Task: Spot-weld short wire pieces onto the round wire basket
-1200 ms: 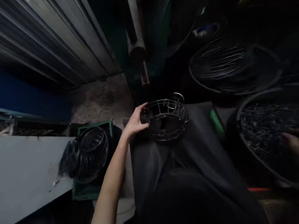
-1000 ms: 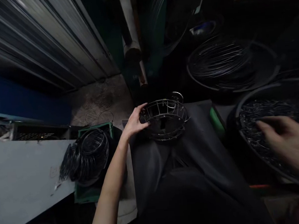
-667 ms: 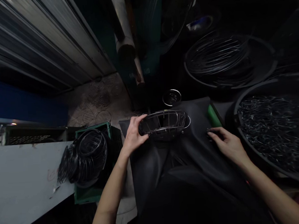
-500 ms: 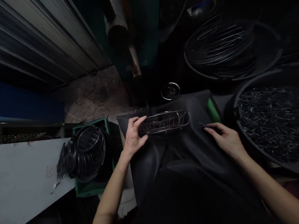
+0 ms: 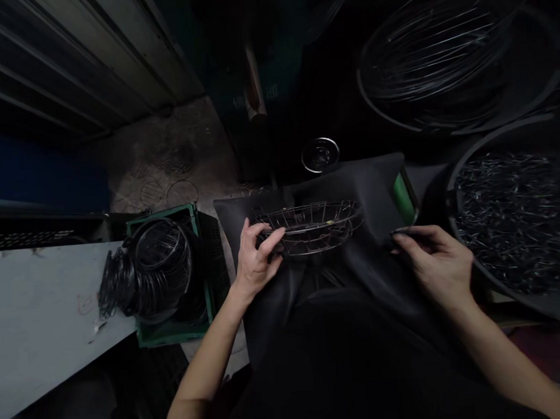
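Over the black sheet (image 5: 378, 184) on my lap is a round wire basket (image 5: 309, 227), tilted so that I see it nearly edge-on. At its left end my left hand (image 5: 257, 260) grips the rim, thumb below and fingers above. My right hand (image 5: 438, 264) is closed in a pinch to the right of the basket, apart from it. A thin piece of wire (image 5: 394, 233) is at its fingertips, small and mostly hidden. Close beyond that hand is a green object (image 5: 404, 200) at the sheet's edge.
At right stands a large tub (image 5: 455, 173) full of small wire pieces. Behind it, another tub (image 5: 361, 84) contains long wires. A small metal dish (image 5: 305, 160) sits ahead. Left are a green crate (image 5: 208, 302) with black wire rings (image 5: 144, 278) and a pale tabletop (image 5: 39, 312).
The basket has turned so that more of its inside and mesh shows. My right hand has moved slightly right with the wire. The whole view has shifted a little.
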Motion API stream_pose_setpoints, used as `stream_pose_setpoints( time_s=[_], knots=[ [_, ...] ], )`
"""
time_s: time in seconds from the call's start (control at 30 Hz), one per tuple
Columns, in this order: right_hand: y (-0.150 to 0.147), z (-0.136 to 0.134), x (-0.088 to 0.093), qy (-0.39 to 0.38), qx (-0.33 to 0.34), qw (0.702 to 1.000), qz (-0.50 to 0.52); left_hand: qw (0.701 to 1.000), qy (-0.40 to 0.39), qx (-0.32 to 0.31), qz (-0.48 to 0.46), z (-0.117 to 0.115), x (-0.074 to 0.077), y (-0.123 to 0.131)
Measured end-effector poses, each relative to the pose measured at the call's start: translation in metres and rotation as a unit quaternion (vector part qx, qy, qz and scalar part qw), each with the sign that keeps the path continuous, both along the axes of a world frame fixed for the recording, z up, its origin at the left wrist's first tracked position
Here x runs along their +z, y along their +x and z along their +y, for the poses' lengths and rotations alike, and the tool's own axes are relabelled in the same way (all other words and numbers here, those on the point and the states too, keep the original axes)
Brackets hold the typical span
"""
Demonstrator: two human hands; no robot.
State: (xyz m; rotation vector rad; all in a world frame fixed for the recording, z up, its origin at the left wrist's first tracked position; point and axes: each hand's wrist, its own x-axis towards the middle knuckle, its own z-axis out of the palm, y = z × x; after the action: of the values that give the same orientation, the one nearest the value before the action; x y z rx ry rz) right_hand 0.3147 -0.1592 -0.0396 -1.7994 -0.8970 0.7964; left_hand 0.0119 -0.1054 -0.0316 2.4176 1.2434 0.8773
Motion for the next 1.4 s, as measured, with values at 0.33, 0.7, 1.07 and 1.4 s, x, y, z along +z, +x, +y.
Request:
stream_pose_setpoints(
  time_s=[0.33, 0.7, 1.07, 1.4],
  knots=[
    [-0.057, 0.002, 0.026, 0.041, 0.105, 0.992, -0.055, 1.000, -0.002, -0.006, -0.002, -0.005, -0.003, 0.003],
    [-0.054, 0.014, 0.033, -0.003, 0.085, 0.994, -0.067, 0.999, -0.035, 0.004, 0.031, 0.008, 0.013, 0.004],
    [-0.089, 0.078, 0.091, 0.024, 0.213, 0.977, 0.020, 0.991, -0.005, 0.116, 0.060, 0.058, 0.050, 0.023],
    [-0.093, 0.111, 0.083, 0.003, 0.220, 0.973, 0.064, 0.981, 0.017, 0.175, 0.083, 0.084, 0.052, 0.017]
  ],
)
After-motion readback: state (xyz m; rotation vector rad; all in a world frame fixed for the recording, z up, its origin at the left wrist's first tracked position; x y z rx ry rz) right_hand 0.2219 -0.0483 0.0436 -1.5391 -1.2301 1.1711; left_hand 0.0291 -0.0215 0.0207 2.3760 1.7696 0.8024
